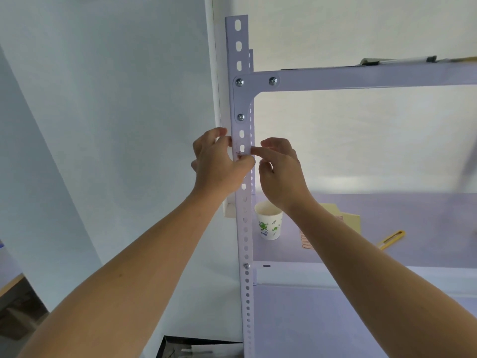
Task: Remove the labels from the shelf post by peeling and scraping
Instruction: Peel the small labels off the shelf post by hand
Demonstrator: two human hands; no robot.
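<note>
Head view, single frame.

- The shelf post [238, 56] stands upright at centre frame, pale and perforated. It is bolted through a corner bracket [242, 99] to a beam [361, 77] running off to the right.
- Label residue [237, 151] is seen on the front face of the post, just below the bracket. It shows as small reddish-brown flecks beside a slot; no more detail can be made out at this size.
- The left hand [219, 164] is wrapped round the post from the left side. Its fingers [222, 136] are curled at the left edge. Its thumb [246, 160] is laid across the front face, directly under the residue.
- The right hand [282, 177] is held at the right edge of the post, at the same height as the left. One fingertip [254, 150] is set against the edge, and the remaining fingers are curled in towards the palm. Whether a scrap of label is pinched there cannot be told (the contact point is too small to resolve).
- The two hands are nearly touching at the post.
- On the shelf [413, 215] behind the forearms, a printed paper cup [269, 223] stands upright near the post. A yellowish envelope [346, 215] lies further right, and a yellow utility knife [391, 239] lies beyond it, apart from both.
</note>
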